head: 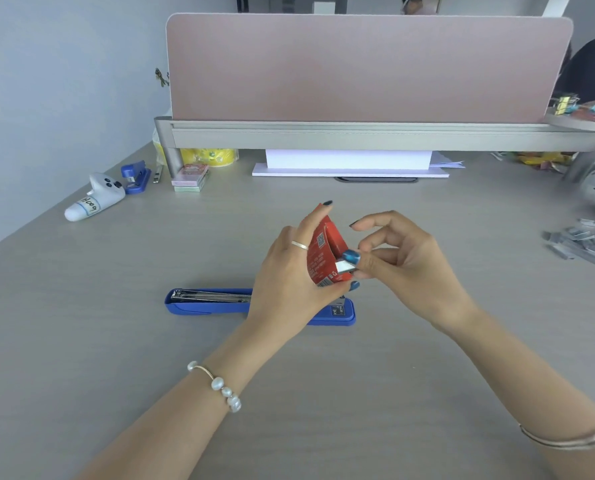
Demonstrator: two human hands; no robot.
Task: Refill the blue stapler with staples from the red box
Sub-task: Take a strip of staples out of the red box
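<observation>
The blue stapler (pixel 206 304) lies flat on the desk, swung open, its metal staple channel facing up; my left wrist hides its middle. Above it my left hand (pixel 289 275) holds the small red box (pixel 327 254) upright, its end flap open. My right hand (pixel 400 261) pinches a grey strip of staples (pixel 345 267) at the box's open end, between thumb and fingertips. The strip sticks partly out of the box.
A pile of loose staple strips (pixel 580 242) lies at the right edge. Far left are a second small blue stapler (pixel 136 176), a white tube (pixel 95 200) and stacked small boxes (pixel 190 178). A pink divider (pixel 369 67) on a grey rail closes the back.
</observation>
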